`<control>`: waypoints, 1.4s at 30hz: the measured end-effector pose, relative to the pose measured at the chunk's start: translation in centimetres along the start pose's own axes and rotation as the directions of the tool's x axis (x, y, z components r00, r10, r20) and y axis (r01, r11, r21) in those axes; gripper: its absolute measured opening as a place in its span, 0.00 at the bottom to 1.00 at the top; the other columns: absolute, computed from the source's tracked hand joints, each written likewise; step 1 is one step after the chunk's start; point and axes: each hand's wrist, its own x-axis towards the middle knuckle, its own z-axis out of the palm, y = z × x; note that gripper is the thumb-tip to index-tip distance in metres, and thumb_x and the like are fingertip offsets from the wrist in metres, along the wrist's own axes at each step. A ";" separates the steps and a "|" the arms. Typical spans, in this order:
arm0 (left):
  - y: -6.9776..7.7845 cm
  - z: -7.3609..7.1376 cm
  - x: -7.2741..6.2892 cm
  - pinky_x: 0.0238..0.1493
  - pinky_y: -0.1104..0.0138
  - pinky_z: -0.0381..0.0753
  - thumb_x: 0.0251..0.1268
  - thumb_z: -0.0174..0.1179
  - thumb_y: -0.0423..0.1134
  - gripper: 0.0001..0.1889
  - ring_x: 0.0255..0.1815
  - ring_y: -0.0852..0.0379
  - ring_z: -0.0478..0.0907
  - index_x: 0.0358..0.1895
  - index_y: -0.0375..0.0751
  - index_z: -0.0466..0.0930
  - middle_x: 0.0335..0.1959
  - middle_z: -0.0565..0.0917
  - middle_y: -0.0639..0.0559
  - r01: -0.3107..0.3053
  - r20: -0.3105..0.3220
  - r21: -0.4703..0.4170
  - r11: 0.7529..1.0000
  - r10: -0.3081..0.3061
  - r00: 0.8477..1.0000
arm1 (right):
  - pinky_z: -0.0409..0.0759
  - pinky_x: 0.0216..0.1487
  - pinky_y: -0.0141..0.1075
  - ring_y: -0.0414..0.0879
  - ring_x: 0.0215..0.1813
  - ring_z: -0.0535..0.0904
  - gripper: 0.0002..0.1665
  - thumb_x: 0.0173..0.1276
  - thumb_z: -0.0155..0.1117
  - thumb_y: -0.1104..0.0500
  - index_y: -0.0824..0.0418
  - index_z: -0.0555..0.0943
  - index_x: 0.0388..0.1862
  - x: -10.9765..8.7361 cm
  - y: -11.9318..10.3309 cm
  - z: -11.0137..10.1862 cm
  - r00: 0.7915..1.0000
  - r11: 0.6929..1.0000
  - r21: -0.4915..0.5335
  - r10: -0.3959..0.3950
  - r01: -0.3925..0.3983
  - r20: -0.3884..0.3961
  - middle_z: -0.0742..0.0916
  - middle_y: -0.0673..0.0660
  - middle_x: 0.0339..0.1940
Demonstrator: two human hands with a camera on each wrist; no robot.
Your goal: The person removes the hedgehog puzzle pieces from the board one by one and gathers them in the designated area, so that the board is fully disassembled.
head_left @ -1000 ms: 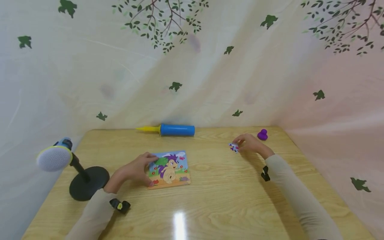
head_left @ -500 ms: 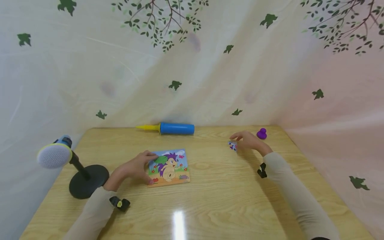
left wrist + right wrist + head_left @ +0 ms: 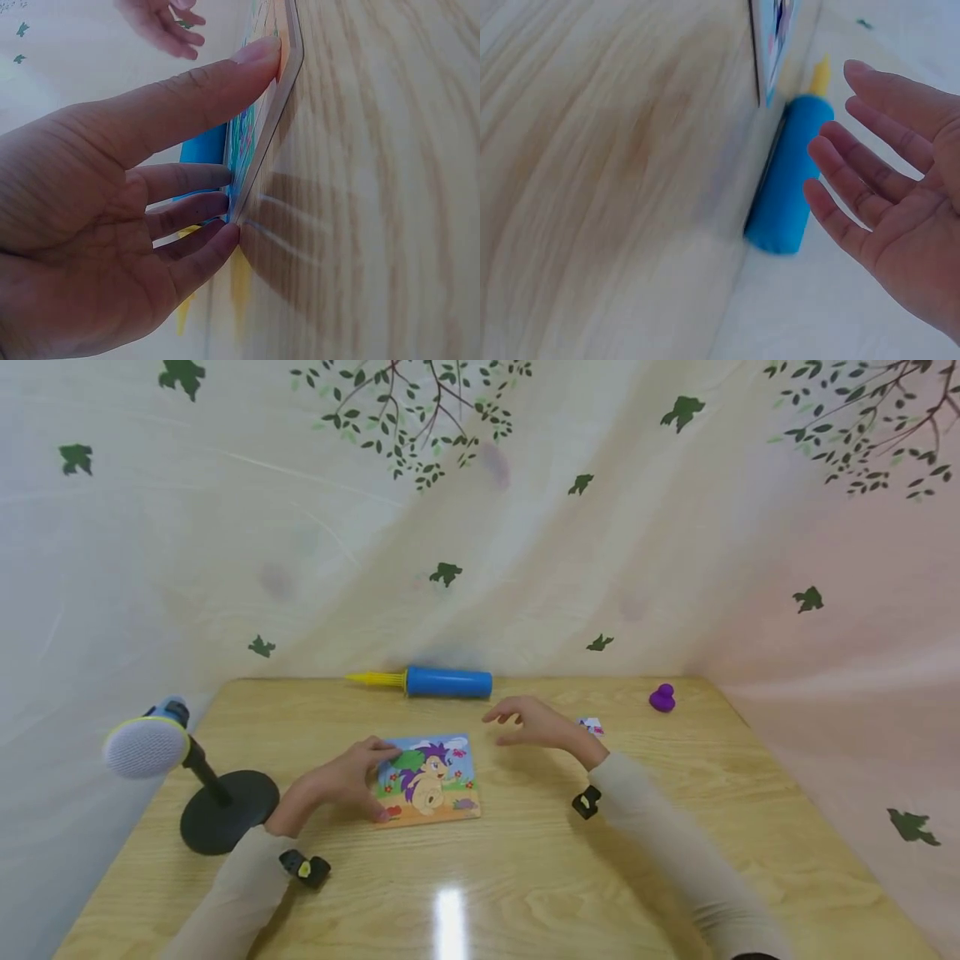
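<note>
A flat picture puzzle board with a purple-spined hedgehog lies on the table left of centre. My left hand rests at its left side: the thumb lies over the near corner, while the fingertips touch the far left part. In the left wrist view the board appears edge-on under the thumb tip. Above the table, just right of the board, my right hand is in the air, fingers loosely extended and holding nothing. Behind its wrist lies a small white-and-purple printed piece, partly hidden by the forearm.
A blue hand pump with a yellow nozzle lies along the table's back edge. At the back right sits a small purple knob-shaped object. On the left a toy microphone stands on a round black base, close to my left forearm.
My right hand has left the small printed piece on the table and moved left toward the puzzle board. The left hand keeps its place on the board.
</note>
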 end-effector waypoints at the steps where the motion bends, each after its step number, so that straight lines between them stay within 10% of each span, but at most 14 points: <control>1: 0.0 0.0 0.0 0.72 0.36 0.66 0.48 0.81 0.45 0.51 0.71 0.34 0.62 0.76 0.36 0.64 0.71 0.65 0.35 -0.001 0.000 0.004 1.000 0.001 1.000 | 0.80 0.64 0.57 0.60 0.61 0.81 0.24 0.69 0.70 0.62 0.65 0.81 0.63 0.6 -0.6 0.5 1.000 1.000 0.002 -0.012 0.012 0.008 0.85 0.62 0.62; 17: -0.1 -0.1 0.2 0.72 0.36 0.65 0.48 0.81 0.45 0.52 0.72 0.34 0.61 0.77 0.36 0.63 0.70 0.65 0.36 0.006 0.004 0.015 1.000 -0.006 1.000 | 0.77 0.48 0.32 0.50 0.48 0.77 0.27 0.64 0.75 0.60 0.66 0.83 0.61 6.3 -4.9 5.9 0.988 0.995 -0.060 -0.065 0.075 0.143 0.83 0.60 0.46; 42: -0.1 0.0 0.1 0.72 0.38 0.68 0.48 0.82 0.45 0.51 0.69 0.37 0.63 0.76 0.36 0.65 0.69 0.67 0.36 0.004 -0.001 -0.005 1.000 -0.004 1.000 | 0.82 0.56 0.37 0.47 0.52 0.80 0.26 0.62 0.77 0.62 0.60 0.84 0.60 7.8 -5.7 6.0 0.980 0.994 -0.111 0.037 -0.015 0.195 0.87 0.59 0.51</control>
